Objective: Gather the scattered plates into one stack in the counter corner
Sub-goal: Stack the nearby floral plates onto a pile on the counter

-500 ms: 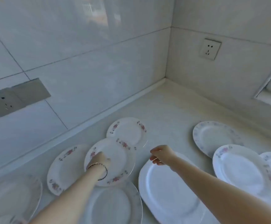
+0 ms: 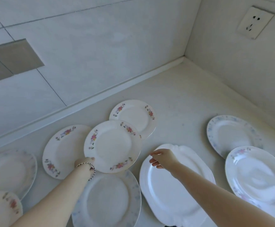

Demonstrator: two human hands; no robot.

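**A:** Where is the left hand [image 2: 84, 163]?

**B:** On the near-left rim of the middle floral plate [image 2: 113, 145]. The thumb lies on top and the other fingers go underneath, so it grips that plate. A beaded bracelet [image 2: 91, 170] sits on the wrist.

**A:** How does that plate lie?

**B:** Its edges overlap three others in view: the left floral plate [image 2: 61, 149], the far floral plate [image 2: 136, 115] and the near blue-rimmed plate [image 2: 107, 203] (whether it touches any of them, I cannot tell).

**A:** And the right hand [image 2: 161, 158]?

**B:** It hovers over the far end of the oval white platter [image 2: 171, 194], fingers loosely curled and holding nothing.

**A:** Where is the counter corner [image 2: 182, 63]?

**B:** Far and to the right, well apart from the plates, which all lie nearer.

**A:** What about the other plates?

**B:** On the right is a blue-patterned plate [image 2: 230, 133], with a pink-flowered plate [image 2: 258, 179] over its near edge. At the left edge lies a pale plate [image 2: 7, 171], and a small floral plate [image 2: 2, 208] sits in the near-left. A white wall socket [image 2: 255, 24] is on the right wall.
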